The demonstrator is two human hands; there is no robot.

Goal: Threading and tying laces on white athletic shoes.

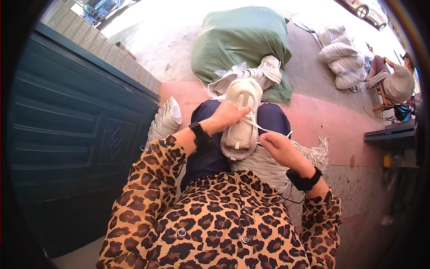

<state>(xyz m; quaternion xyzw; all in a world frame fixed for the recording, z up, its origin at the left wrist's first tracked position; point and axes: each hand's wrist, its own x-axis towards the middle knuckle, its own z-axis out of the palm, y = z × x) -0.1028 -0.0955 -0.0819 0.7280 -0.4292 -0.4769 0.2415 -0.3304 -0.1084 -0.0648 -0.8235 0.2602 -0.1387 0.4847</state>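
On my lap, between my knees, lies a cream shoe upper [242, 134] with a mesh tongue, its toe pointing away from me. My left hand [230, 114] is closed on its left side, thumb across the tongue by the eyelets. An off-white shoelace [260, 128] runs from the eyelets to the right, one end trailing loose near my right knee. To the right of the upper, my right hand [278, 147] pinches the lace between closed fingertips. Beneath that hand, a thick bundle of loose laces [268, 170] spreads over my right thigh.
Ahead stands a large green sack [242, 38] with more shoe uppers [264, 71] at its front. A nested stack of uppers [163, 121] is by my left knee, beside a dark panelled door [80, 134]. White sacks [342, 58] and a seated person [396, 83] are at far right.
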